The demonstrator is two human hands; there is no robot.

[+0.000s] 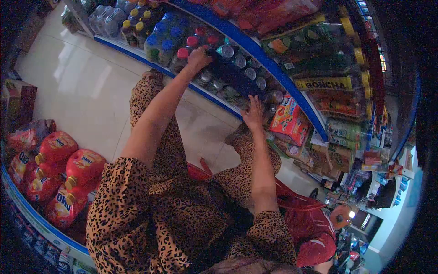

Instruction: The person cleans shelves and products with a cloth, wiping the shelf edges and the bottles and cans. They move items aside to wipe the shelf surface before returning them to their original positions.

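A long dark item (235, 75), perhaps a pack, lies across the cans on the bottom shelf; its exact kind is too dark to make out. My left hand (200, 59) is closed on its left end, beside bottles with red caps (191, 42). At its right end my right hand (253, 112) touches it with fingertips, the fingers spread. Silver-topped cans (240, 60) stand behind the dark item, and more cans (218, 84) show in front of it.
The blue shelf edge (292, 86) curves overhead. An orange-red box (288, 116) stands right of my right hand. Blue-capped bottles (166, 44) are on the left. Red OMO jugs (84, 166) stand behind on the left. Below me is a red plastic stool (301, 201).
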